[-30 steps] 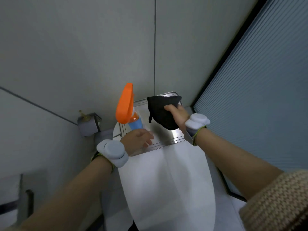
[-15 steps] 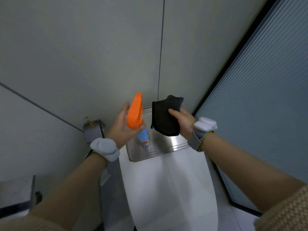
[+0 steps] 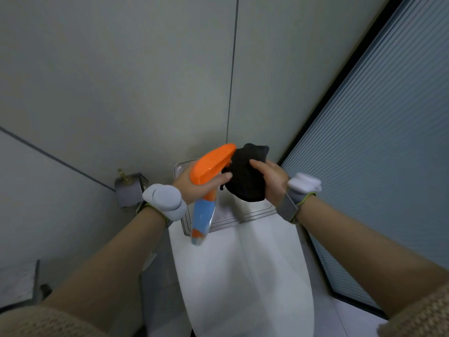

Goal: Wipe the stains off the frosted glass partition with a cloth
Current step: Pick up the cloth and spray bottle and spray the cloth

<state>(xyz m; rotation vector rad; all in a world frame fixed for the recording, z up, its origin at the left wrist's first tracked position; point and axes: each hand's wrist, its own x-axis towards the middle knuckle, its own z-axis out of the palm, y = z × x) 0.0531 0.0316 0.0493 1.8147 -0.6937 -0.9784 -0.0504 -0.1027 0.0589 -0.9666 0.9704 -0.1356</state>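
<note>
My left hand (image 3: 192, 184) grips a spray bottle (image 3: 206, 188) with an orange trigger head and a blue body. The bottle is lifted and tilted, its nozzle pointing right at the cloth. My right hand (image 3: 272, 182) holds a black cloth (image 3: 247, 176) bunched up just in front of the nozzle. The frosted, ribbed glass partition (image 3: 388, 142) with a black frame runs along the right side, to the right of my right hand.
Below my hands is a white toilet lid (image 3: 243, 276) with a shiny metal tray (image 3: 233, 217) on the cistern behind it. A grey wall-mounted holder (image 3: 127, 189) sits at the left. Grey wall panels (image 3: 121, 81) fill the back.
My left hand took hold of the spray bottle, lifted it off the metal tray and tilted its nozzle toward the cloth. My right hand kept the cloth raised.
</note>
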